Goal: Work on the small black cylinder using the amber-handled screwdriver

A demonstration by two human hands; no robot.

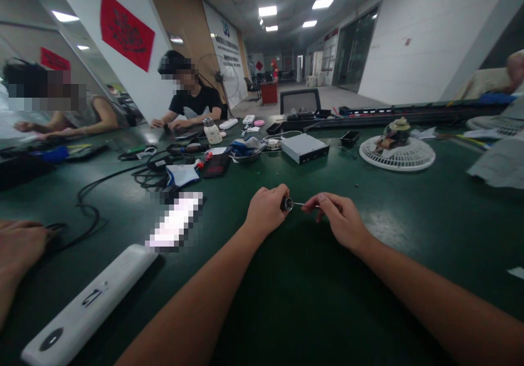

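Observation:
Over the green tabletop, my left hand (268, 208) is closed around a small dark cylindrical part (288, 204) whose ring-shaped end faces my right hand. Most of that part is hidden by the fingers. My right hand (338, 213) pinches a thin metal rod, like a screwdriver shaft (299, 204); its other end is hidden in the fingers. The rod's tip points left and reaches the part's round end. Whether it goes inside or only touches, I cannot tell.
A long white device (90, 306) and a pixelated bright screen (176, 221) lie left, beside another person's hand (20, 246) and black cables (88, 208). Farther back are a grey disc drive (305, 148) and a white fan grille (397, 156) with a motor. Two people sit at the left.

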